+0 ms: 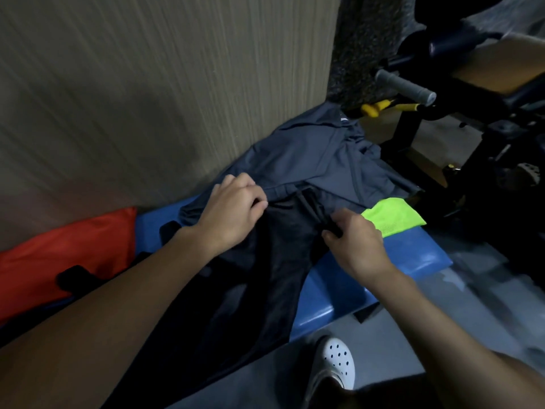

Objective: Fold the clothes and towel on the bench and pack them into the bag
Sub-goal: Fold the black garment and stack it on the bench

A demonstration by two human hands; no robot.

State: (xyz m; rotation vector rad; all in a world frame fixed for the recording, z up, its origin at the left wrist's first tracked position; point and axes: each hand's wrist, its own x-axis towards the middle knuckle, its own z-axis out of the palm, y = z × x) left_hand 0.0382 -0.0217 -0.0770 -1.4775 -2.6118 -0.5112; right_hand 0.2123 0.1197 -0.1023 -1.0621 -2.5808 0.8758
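Observation:
Dark navy pants [265, 278] with a drawstring lie along the blue bench [383, 273], one end hanging over the front edge. My left hand [233, 211] pinches the waistband at its far corner. My right hand [354, 243] grips the waistband's near corner beside the drawstring. A grey-blue shirt [318, 160] lies crumpled behind the pants against the wall. A neon green towel [392, 215] sits at the right, partly under the shirt. An orange bag [65, 249] with black straps rests at the bench's left end.
A textured wall [147, 98] runs close behind the bench. Black exercise equipment [460, 119] with a grey handle and yellow parts stands at the right. My foot in a white perforated clog [336, 364] is on the grey floor below the bench.

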